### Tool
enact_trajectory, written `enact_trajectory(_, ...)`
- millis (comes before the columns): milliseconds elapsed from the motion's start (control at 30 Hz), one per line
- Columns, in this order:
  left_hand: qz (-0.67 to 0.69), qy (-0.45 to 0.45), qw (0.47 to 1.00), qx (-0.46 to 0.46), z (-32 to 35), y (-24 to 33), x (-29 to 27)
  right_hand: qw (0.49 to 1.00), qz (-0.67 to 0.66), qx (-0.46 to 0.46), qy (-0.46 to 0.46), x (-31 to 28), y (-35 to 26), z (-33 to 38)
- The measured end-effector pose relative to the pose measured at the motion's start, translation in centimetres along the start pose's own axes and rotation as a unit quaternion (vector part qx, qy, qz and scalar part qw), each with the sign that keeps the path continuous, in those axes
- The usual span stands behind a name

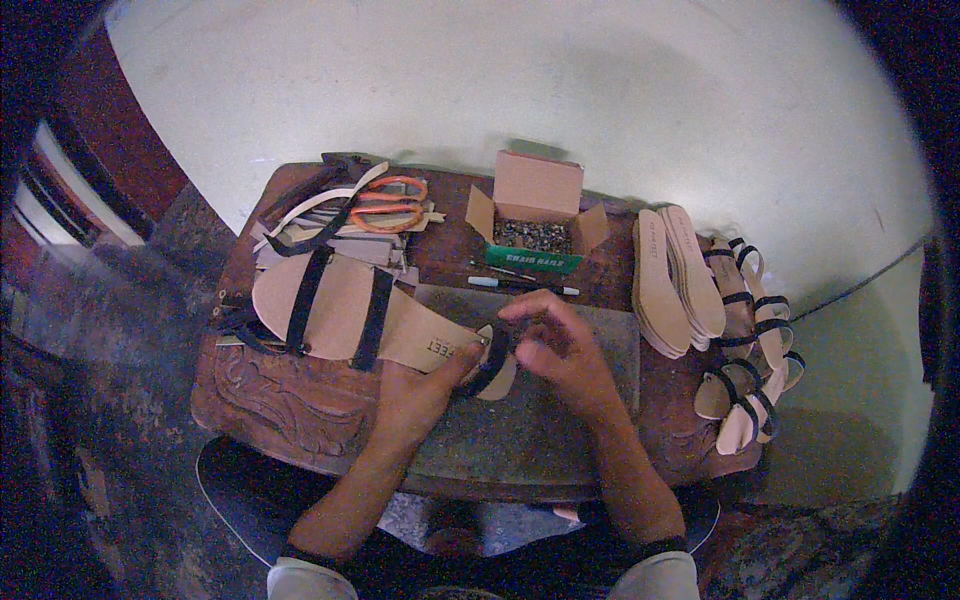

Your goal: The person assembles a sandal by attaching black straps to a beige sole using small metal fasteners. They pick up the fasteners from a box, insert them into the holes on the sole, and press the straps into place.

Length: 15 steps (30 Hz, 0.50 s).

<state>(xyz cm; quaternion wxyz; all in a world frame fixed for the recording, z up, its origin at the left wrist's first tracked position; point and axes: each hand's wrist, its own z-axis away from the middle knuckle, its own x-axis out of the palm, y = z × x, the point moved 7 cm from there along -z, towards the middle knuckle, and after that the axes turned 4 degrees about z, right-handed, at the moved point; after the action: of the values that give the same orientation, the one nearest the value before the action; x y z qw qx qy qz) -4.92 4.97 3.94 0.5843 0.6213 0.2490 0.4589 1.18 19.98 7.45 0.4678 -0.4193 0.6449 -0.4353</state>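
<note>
A tan sandal (408,325) with two black straps across its front lies slantwise before me, toe to the left. My left hand (425,388) grips it near the heel, thumb on top of the sole and the other fingers hidden beneath. A black heel strap (493,362) curves up at the sandal's right end. Beside that strap is my right hand (550,345), its fingers bent, index finger and thumb apart; I see nothing between them. Past the hands lies a black marker (522,286) with pale ends.
An open green box (530,262) of small nails stands at the back of the carved wooden table (300,405). Orange-handled scissors (390,212) rest on strips at the back left. Stacked tan soles (655,285) and several strapped sandals (768,345) lie to the right. A wall (640,90) rises behind.
</note>
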Motion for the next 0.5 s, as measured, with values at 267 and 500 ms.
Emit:
enact_trajectory(267, 0.044, -0.008, 0.999, -0.032, 0.2, -0.5, -0.2, 0.989, -0.026, 0.136, -0.050, 0.6, 1.6, 0.5)
enact_trajectory(500, 0.044, 0.023, 0.999, -0.022, 0.1, -0.1, -0.2, 0.995, 0.044, 0.083, -0.014, -1.1, 1.5, 0.6)
